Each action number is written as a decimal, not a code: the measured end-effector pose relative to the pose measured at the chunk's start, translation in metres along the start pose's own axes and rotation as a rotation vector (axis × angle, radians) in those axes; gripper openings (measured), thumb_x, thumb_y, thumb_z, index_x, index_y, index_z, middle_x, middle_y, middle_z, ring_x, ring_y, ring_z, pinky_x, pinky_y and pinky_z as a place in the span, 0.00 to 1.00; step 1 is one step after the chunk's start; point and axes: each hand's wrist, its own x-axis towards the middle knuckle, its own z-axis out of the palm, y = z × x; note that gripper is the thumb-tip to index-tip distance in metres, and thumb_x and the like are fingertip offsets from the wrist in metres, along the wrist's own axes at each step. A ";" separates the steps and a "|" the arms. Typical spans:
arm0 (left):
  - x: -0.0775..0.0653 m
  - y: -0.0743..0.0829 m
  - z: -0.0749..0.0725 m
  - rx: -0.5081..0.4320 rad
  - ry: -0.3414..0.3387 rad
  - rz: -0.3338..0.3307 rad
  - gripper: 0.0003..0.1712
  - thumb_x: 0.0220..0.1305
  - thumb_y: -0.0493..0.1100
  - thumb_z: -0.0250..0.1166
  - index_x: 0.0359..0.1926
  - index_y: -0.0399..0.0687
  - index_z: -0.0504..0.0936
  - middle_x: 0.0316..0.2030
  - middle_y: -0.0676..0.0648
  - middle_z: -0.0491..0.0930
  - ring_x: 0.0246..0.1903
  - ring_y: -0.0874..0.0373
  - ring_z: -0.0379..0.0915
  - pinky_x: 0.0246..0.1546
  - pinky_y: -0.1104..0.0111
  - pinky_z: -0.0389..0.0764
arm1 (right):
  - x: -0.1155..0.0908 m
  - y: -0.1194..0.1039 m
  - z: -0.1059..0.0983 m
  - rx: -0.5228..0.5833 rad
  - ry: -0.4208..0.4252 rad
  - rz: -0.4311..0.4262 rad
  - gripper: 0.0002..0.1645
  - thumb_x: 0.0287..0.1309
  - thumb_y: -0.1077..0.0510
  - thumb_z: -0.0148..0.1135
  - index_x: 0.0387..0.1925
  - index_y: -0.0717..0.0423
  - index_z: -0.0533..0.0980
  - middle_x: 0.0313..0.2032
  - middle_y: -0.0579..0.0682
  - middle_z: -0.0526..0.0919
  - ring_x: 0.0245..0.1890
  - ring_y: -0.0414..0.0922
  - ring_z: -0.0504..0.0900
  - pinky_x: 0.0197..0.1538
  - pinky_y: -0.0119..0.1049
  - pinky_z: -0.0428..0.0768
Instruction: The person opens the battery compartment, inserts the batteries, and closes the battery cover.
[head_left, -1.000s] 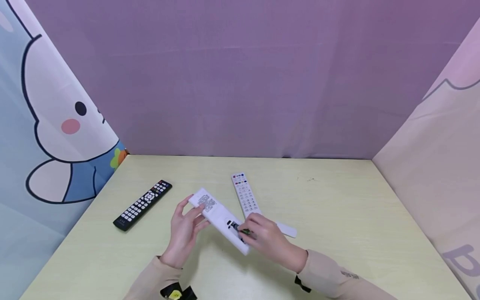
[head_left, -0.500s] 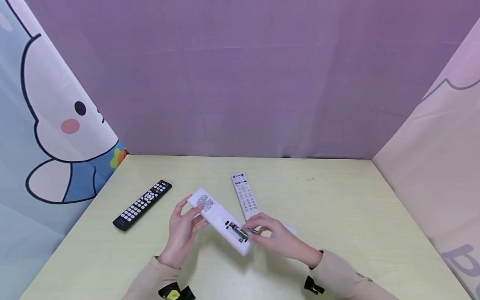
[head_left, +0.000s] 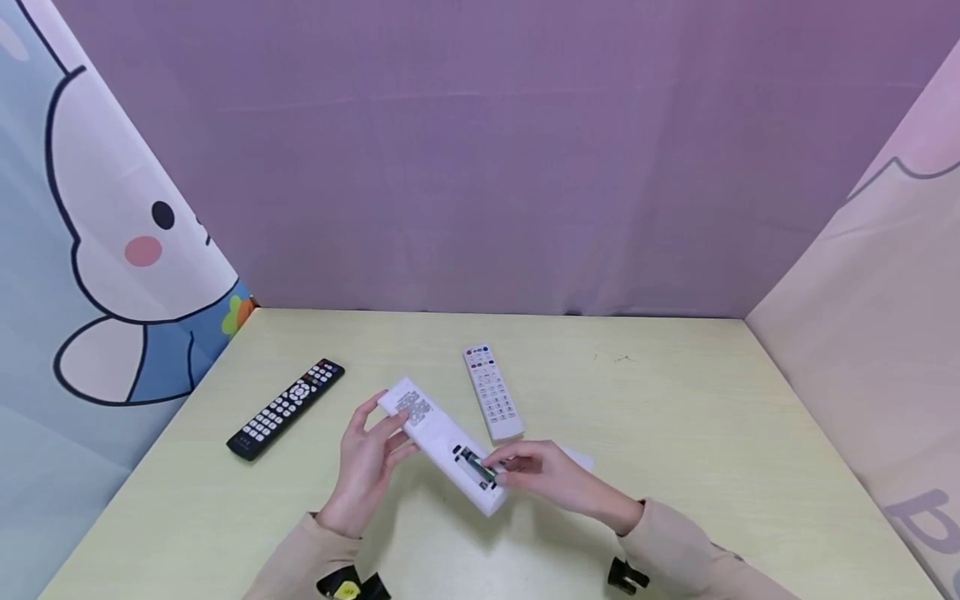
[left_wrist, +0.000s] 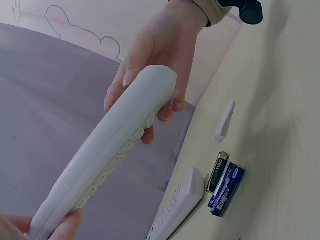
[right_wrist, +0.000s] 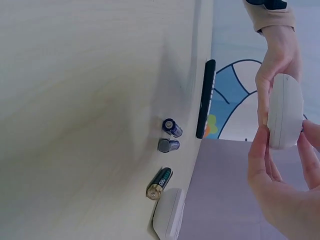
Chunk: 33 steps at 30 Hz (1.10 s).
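Note:
My left hand [head_left: 365,467] grips the far end of a white remote control [head_left: 435,429], its back turned up and its battery compartment [head_left: 468,467] uncovered. At that compartment my right hand [head_left: 553,479] pinches a green-and-dark battery [head_left: 485,470] between thumb and forefinger, against the slot. The fingers partly cover the battery, so how far it sits inside is unclear. In the left wrist view a black-and-gold battery [left_wrist: 217,172] and two blue batteries [left_wrist: 227,190] lie on the table near a white battery cover [left_wrist: 225,121].
A second white remote [head_left: 493,392] lies face up behind the hands. To the left, a black remote [head_left: 285,410] lies slanted on the pale table [head_left: 675,417]. A purple cloth [head_left: 480,167] hangs along the back, with printed cloths at both sides.
My right hand drew slightly back from the compartment with a battery in its fingers, then returned to the slot. My left hand has kept the white remote nearly still.

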 end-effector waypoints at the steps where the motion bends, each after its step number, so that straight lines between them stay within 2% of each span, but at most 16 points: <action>1: 0.000 0.000 0.000 0.004 0.000 0.001 0.31 0.58 0.30 0.52 0.62 0.45 0.55 0.38 0.48 0.76 0.30 0.57 0.79 0.35 0.69 0.82 | 0.000 0.000 0.001 -0.001 0.008 0.009 0.16 0.54 0.61 0.58 0.44 0.66 0.75 0.47 0.60 0.75 0.42 0.45 0.77 0.46 0.28 0.77; 9: 0.000 -0.001 0.000 0.018 0.015 0.004 0.29 0.59 0.30 0.51 0.61 0.44 0.54 0.37 0.48 0.76 0.29 0.58 0.79 0.33 0.70 0.82 | -0.002 -0.005 0.009 0.005 0.082 0.035 0.16 0.54 0.62 0.57 0.45 0.64 0.74 0.46 0.61 0.75 0.41 0.47 0.77 0.44 0.28 0.78; 20: 0.000 -0.001 -0.001 0.007 0.022 0.005 0.30 0.59 0.30 0.52 0.61 0.44 0.54 0.37 0.49 0.77 0.30 0.58 0.79 0.34 0.70 0.82 | 0.000 -0.003 0.015 -0.030 0.172 0.016 0.14 0.52 0.63 0.58 0.42 0.65 0.77 0.43 0.59 0.77 0.34 0.38 0.76 0.37 0.28 0.79; 33: 0.000 -0.001 0.002 -0.001 0.011 0.012 0.29 0.58 0.29 0.52 0.60 0.44 0.55 0.35 0.50 0.79 0.29 0.58 0.79 0.32 0.70 0.82 | 0.003 -0.009 0.020 -0.022 0.223 0.049 0.13 0.49 0.64 0.61 0.38 0.67 0.78 0.43 0.60 0.76 0.31 0.40 0.75 0.30 0.26 0.79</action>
